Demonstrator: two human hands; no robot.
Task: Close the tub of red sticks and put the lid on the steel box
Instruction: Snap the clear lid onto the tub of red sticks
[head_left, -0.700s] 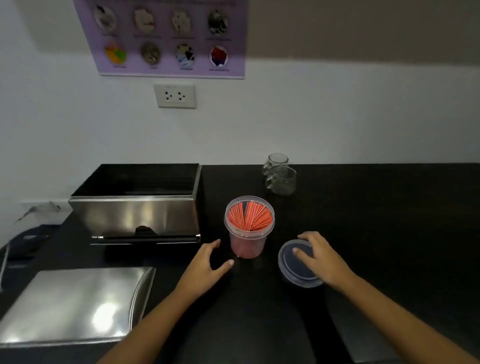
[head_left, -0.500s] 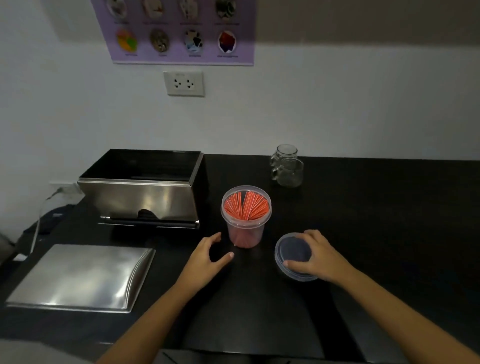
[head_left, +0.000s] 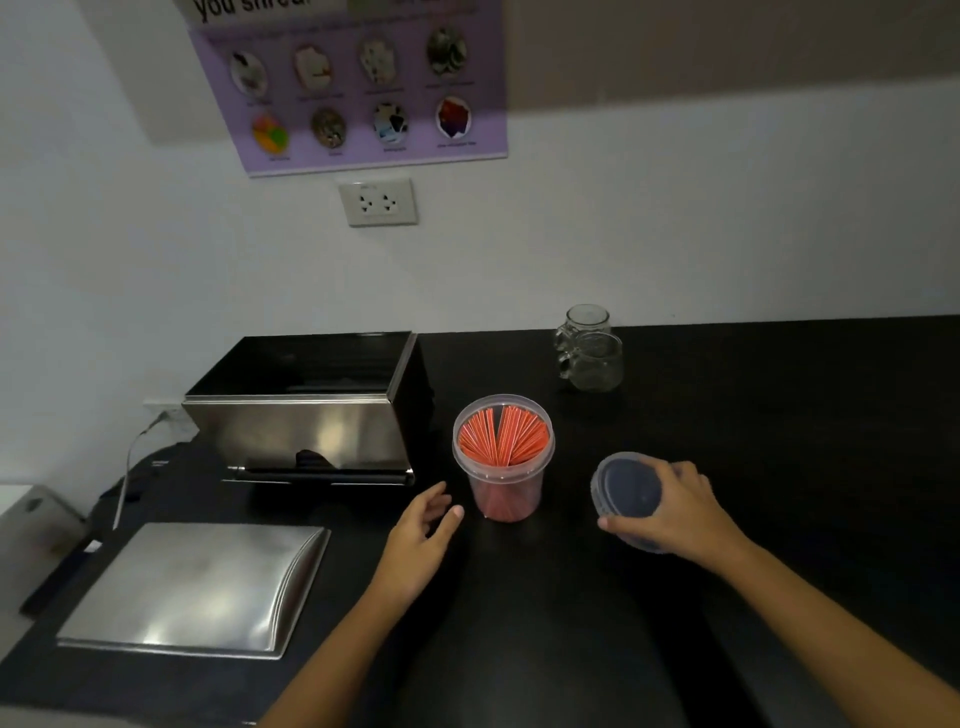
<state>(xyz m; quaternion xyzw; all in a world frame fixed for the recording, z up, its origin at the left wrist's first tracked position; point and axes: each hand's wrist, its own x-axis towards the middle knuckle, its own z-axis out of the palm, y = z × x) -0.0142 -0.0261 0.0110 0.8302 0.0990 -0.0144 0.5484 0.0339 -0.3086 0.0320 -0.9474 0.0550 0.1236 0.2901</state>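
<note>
A clear plastic tub (head_left: 503, 486) packed with red sticks stands open in the middle of the black counter. Its round clear lid (head_left: 623, 488) is tilted up off the counter to the right, gripped by my right hand (head_left: 675, 512) at its near and right edge. My left hand (head_left: 421, 535) hovers open just left of the tub, fingers spread, not touching it. The steel box (head_left: 311, 415) sits open at the back left. Its flat steel lid (head_left: 192, 587) lies on the counter at the front left.
Two glass mugs (head_left: 592, 353) stand at the back, right of the tub. A wall socket (head_left: 377, 201) and a purple poster (head_left: 358, 88) hang above. A cable (head_left: 130, 467) runs down at the counter's left end.
My right hand has closed on the round lid and tipped it up off the counter. My left hand stays open beside the tub. The camera has tilted upward.
</note>
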